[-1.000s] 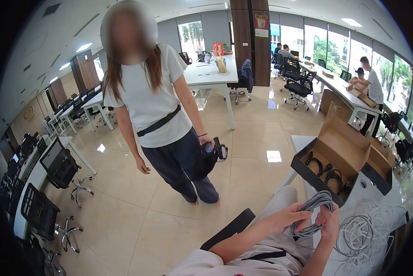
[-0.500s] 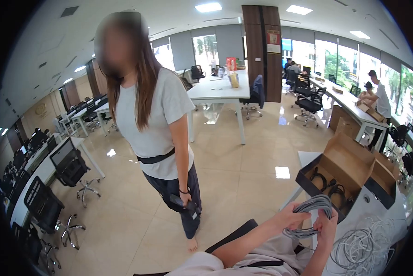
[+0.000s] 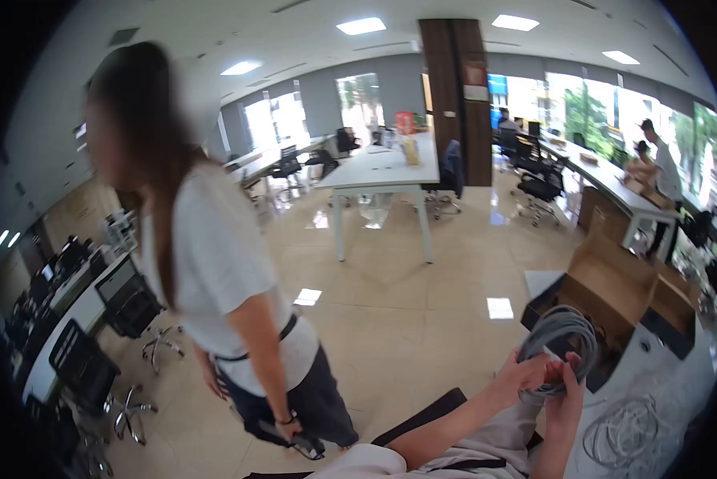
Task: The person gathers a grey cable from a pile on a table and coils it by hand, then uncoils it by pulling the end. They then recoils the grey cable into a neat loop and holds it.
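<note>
The left hand [image 3: 526,374] is closed on the lower edge of a coil of grey cable [image 3: 568,326], with the fingers pinching the bundled turns. The right hand [image 3: 571,393], just beside it, also grips the coil from below. The coil stands upright in the air above the person's lap, in front of an open cardboard box [image 3: 614,281] on the white table [image 3: 682,375].

The winding would likely go best with one hand clamping all the turns at a single spot. The other hand can then lay each loop to the same size, flat and untwisted.

Loose white cables [image 3: 623,419] lie on the table near the hands. A standing person [image 3: 215,271] on the left holds a dark device [image 3: 301,441] low.
</note>
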Tool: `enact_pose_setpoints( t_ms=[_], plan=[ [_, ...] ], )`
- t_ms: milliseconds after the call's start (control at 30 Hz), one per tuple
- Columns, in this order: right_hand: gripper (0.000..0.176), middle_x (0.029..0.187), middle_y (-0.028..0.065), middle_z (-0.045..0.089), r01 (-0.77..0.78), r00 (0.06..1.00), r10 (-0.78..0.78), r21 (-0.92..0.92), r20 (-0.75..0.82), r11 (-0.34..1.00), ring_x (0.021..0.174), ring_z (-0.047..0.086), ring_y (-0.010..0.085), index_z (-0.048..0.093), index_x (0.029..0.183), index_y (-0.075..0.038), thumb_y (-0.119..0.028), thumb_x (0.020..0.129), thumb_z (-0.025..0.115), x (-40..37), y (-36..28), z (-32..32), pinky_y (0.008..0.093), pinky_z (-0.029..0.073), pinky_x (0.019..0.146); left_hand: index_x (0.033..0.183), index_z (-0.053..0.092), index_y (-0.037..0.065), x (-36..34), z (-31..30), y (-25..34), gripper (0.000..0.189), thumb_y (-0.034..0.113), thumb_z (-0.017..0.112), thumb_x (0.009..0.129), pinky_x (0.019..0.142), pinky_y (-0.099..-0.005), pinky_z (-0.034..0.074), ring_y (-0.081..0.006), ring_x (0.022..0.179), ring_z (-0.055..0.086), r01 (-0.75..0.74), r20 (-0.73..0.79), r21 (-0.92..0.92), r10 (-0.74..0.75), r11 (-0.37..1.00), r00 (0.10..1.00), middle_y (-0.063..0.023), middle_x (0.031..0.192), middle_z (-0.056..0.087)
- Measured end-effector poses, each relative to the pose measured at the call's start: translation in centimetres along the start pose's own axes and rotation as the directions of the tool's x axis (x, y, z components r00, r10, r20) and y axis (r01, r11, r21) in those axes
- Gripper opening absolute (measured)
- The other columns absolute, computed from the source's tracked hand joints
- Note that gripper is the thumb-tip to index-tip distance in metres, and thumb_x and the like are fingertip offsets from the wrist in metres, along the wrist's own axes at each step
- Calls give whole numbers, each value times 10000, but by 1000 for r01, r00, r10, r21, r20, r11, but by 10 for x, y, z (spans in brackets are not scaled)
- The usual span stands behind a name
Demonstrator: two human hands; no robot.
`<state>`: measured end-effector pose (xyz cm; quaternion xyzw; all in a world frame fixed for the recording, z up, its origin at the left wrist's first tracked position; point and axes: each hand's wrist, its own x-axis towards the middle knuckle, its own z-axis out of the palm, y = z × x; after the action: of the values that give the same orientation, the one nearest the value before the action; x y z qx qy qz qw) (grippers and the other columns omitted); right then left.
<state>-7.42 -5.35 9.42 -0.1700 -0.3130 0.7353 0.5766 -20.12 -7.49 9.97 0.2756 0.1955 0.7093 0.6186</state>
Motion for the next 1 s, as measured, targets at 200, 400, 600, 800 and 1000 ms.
enact_pose_setpoints(
  t_ms=[200, 400, 600, 800, 1000],
  plan=[
    [122, 542, -75, 352, 59, 982, -40, 96, -187, 994, 458, 337, 58, 530, 824, -157, -202, 914, 600, -8, -26, -26, 271, 365, 532, 811, 442, 135, 16, 1, -35, 157, 162, 554, 919, 509, -274, 291, -78, 430, 295, 198, 222, 10, -196, 980, 955, 56, 501, 287],
    [403, 452, -86, 232, 177, 956, -148, 96, -253, 980, 379, 248, 62, 340, 596, -185, -234, 940, 545, -26, -52, -48, 270, 303, 476, 734, 388, 143, 28, 21, -62, 259, 200, 546, 931, 539, -296, 305, -90, 435, 300, 359, 436, 42, -341, 932, 833, 58, 486, 269],
    [137, 452, -77, 274, 293, 862, -277, -28, -425, 956, 374, 274, 66, 502, 776, -119, -126, 890, 578, -46, -73, -58, 280, 315, 464, 581, 346, 168, 36, 35, -104, 417, 257, 460, 972, 518, -299, 292, -101, 408, 265, 517, 412, 15, -477, 856, 777, 58, 444, 222],
    [159, 757, 32, 517, 437, 655, -662, -533, -364, 725, 657, 503, 113, 539, 934, -31, -95, 836, 646, -61, -71, -68, 270, 445, 643, 550, 308, 186, 50, 61, -126, 433, 227, 483, 944, 450, -263, 248, -73, 377, 204, 631, 373, -140, -550, 763, 747, 71, 433, 199],
    [459, 1024, 113, 595, -86, 314, -843, -871, 437, -484, 903, 562, 148, 521, 1141, 22, -152, 765, 717, -114, -25, -71, 282, 450, 744, 557, 307, 182, 67, 81, -145, 424, 214, 499, 935, 457, -263, 241, -78, 380, 191, 686, 432, -283, -550, 670, 715, 65, 437, 189]
  ],
)
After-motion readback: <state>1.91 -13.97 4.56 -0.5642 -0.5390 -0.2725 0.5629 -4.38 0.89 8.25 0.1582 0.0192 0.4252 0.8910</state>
